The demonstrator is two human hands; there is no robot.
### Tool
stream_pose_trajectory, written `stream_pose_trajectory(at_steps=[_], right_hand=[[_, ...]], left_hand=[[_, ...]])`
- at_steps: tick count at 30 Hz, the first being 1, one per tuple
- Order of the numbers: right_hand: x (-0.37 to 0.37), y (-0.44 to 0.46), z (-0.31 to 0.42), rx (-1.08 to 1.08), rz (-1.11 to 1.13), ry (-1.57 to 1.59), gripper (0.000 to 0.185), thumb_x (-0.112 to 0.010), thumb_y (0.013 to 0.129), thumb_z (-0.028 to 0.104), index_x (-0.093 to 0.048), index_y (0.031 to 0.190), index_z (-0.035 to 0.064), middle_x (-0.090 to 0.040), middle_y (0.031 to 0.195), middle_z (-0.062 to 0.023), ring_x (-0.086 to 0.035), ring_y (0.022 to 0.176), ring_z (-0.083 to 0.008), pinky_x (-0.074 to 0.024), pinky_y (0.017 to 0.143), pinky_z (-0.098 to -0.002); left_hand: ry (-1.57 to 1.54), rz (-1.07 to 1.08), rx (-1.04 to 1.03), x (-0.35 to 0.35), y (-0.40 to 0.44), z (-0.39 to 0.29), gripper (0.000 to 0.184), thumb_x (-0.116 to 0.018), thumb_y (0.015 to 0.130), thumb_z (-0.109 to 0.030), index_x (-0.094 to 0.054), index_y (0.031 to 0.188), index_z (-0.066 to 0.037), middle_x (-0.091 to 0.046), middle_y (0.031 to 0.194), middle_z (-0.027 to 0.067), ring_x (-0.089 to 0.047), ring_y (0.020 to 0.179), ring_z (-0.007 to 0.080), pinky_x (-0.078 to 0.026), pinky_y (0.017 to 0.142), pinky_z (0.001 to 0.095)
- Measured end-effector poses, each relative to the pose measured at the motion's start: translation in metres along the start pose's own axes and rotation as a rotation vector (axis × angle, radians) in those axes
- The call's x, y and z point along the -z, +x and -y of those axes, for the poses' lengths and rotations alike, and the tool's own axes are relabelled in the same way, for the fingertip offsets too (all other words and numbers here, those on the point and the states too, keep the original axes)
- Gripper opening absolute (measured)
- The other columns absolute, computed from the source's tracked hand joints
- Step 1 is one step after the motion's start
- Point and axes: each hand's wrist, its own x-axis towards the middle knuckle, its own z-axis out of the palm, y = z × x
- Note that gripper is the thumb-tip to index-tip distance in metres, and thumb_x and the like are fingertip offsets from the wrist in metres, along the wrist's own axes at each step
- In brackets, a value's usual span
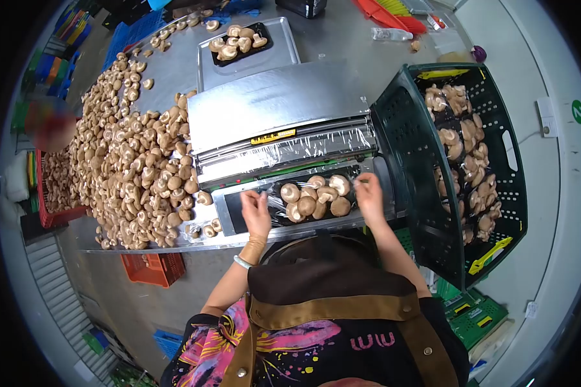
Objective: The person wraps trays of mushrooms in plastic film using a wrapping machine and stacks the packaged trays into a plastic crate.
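In front of me a black tray of shiitake mushrooms (315, 198) lies on the wrapping machine's metal plate, with clear plastic film (279, 205) over it. My left hand (256, 211) is at the tray's left end, fingers pinched on the film's edge. At the right end, my right hand (369, 197) has its fingers closed on the film's other side. Just behind the tray, more film (310, 149) stretches across the front of the wrapping machine (277, 97).
Loose mushrooms (135, 174) heap up on the table to the left. Behind the machine, a metal tray (284, 48) carries another filled black tray (239, 44). To the right stands a dark green crate (410, 174) with wrapped packs inside. A red crate (152, 267) sits below the table.
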Motion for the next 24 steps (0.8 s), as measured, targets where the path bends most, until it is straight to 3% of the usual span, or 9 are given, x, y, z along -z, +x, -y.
stream_pose_trajectory(at_steps=[2, 5, 8, 12, 15, 17, 19, 20, 24], right_hand=[[0.029, -0.022, 0.025, -0.099, -0.018, 0.448, 0.013, -0.057, 0.097, 0.009, -0.048, 0.107, 0.0096, -0.036, 0.061, 0.0071, -0.029, 0.047, -0.0015, -0.0193, 0.041, -0.0218], [0.069, -0.065, 0.044, -0.106, -0.159, 0.423, 0.013, -0.055, 0.096, 0.003, -0.047, 0.105, 0.0078, -0.038, 0.062, 0.0062, -0.030, 0.049, -0.0013, -0.0213, 0.043, -0.0216], [0.074, -0.080, -0.032, 0.023, -0.354, 0.163, 0.013, -0.055, 0.096, 0.002, -0.047, 0.105, 0.0071, -0.046, 0.066, 0.0048, -0.035, 0.057, -0.0018, -0.0278, 0.050, -0.0217], [0.030, -0.068, -0.108, 0.040, -0.513, -0.304, 0.010, -0.053, 0.098, 0.009, -0.051, 0.107, 0.0045, -0.068, 0.083, -0.0155, -0.068, 0.076, -0.0241, -0.0504, 0.067, -0.0369], [-0.021, -0.066, -0.135, -0.107, -0.543, 0.072, 0.022, -0.048, 0.098, 0.011, -0.051, 0.119, 0.0043, -0.065, 0.102, -0.0104, -0.063, 0.098, -0.0194, -0.0491, 0.083, -0.0315], [-0.024, -0.086, -0.094, -0.124, -0.337, 0.278, 0.026, -0.048, 0.098, 0.014, -0.051, 0.121, 0.0035, -0.064, 0.105, -0.0096, -0.061, 0.101, -0.0189, -0.0476, 0.085, -0.0306], [-0.007, -0.116, -0.035, -0.069, -0.025, 0.372, 0.029, -0.048, 0.098, 0.016, -0.050, 0.124, 0.0027, -0.063, 0.108, -0.0089, -0.060, 0.104, -0.0184, -0.0462, 0.087, -0.0297], [0.006, -0.131, -0.002, -0.026, 0.163, 0.386, 0.031, -0.048, 0.098, 0.017, -0.050, 0.125, 0.0023, -0.062, 0.109, -0.0085, -0.059, 0.105, -0.0181, -0.0454, 0.089, -0.0293], [0.035, -0.167, 0.091, 0.118, 0.661, 0.349, 0.038, -0.048, 0.099, 0.022, -0.048, 0.130, 0.0006, -0.059, 0.115, -0.0071, -0.055, 0.111, -0.0172, -0.0425, 0.093, -0.0276]], left_hand=[[-0.024, -0.048, -0.012, 0.008, 0.008, -0.012, 0.018, -0.061, 0.093, -0.005, -0.044, 0.089, -0.004, -0.039, 0.066, -0.0009, -0.033, 0.058, 0.0078, -0.032, 0.051, 0.0257], [0.172, 0.036, -0.158, 0.017, 0.010, -0.040, 0.017, -0.061, 0.093, -0.004, -0.045, 0.090, -0.004, -0.045, 0.065, 0.0043, -0.043, 0.055, 0.0146, -0.038, 0.053, 0.0290], [0.479, 0.197, -0.358, -0.005, 0.012, -0.024, 0.008, -0.058, 0.093, -0.006, -0.051, 0.097, -0.006, -0.063, 0.081, 0.0174, -0.062, 0.075, 0.0424, -0.050, 0.064, 0.0452], [0.923, 0.405, -0.726, -0.053, 0.021, -0.023, 0.036, -0.056, 0.083, -0.008, -0.056, 0.119, -0.014, -0.062, 0.089, 0.0059, -0.067, 0.070, 0.0250, -0.055, 0.061, 0.0369], [0.704, 0.540, -0.850, -0.091, 0.024, -0.028, 0.049, -0.053, 0.083, -0.002, -0.050, 0.131, -0.013, -0.065, 0.093, 0.0068, -0.066, 0.068, 0.0276, -0.055, 0.059, 0.0371], [0.456, 0.614, -0.694, -0.104, 0.017, -0.040, 0.050, -0.053, 0.086, 0.001, -0.047, 0.133, -0.011, -0.065, 0.089, 0.0085, -0.065, 0.069, 0.0249, -0.055, 0.066, 0.0341], [-0.464, 0.952, 0.187, -0.105, -0.013, -0.071, 0.045, -0.059, 0.090, -0.004, -0.046, 0.133, -0.011, -0.056, 0.093, -0.0006, -0.054, 0.086, 0.0099, -0.046, 0.079, 0.0242], [-0.353, 1.013, -0.044, -0.095, -0.029, -0.105, 0.037, -0.054, 0.095, -0.010, -0.047, 0.131, -0.007, -0.054, 0.090, -0.0007, -0.053, 0.083, 0.0101, -0.046, 0.076, 0.0239], [-0.719, 1.293, 0.240, -0.068, -0.065, -0.157, 0.016, -0.055, 0.094, -0.001, -0.050, 0.109, -0.004, -0.052, 0.084, 0.0018, -0.050, 0.077, 0.0080, -0.042, 0.070, 0.0208]])
